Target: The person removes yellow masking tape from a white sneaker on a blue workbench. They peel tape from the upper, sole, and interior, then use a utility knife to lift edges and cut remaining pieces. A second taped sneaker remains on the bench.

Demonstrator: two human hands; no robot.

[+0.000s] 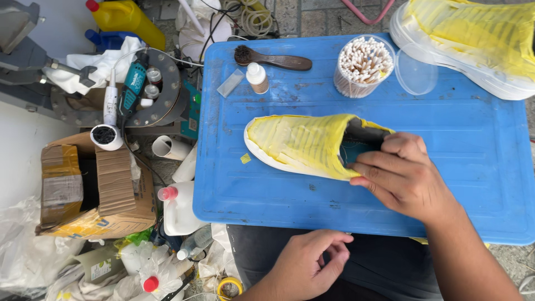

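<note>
One hand (pixel 404 175) gripping taped shoe (pixel 301 144)

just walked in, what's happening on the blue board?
A person is working on a shoe wrapped in yellow masking tape, lying on its side on the blue board. The right hand rests on the heel end, fingers at the shoe's opening. The left hand sits near the lap, loosely curled, holding nothing that shows. A second taped shoe lies at the board's far corner, with a tub of cotton swabs, a small bottle and a brush nearby.
</note>
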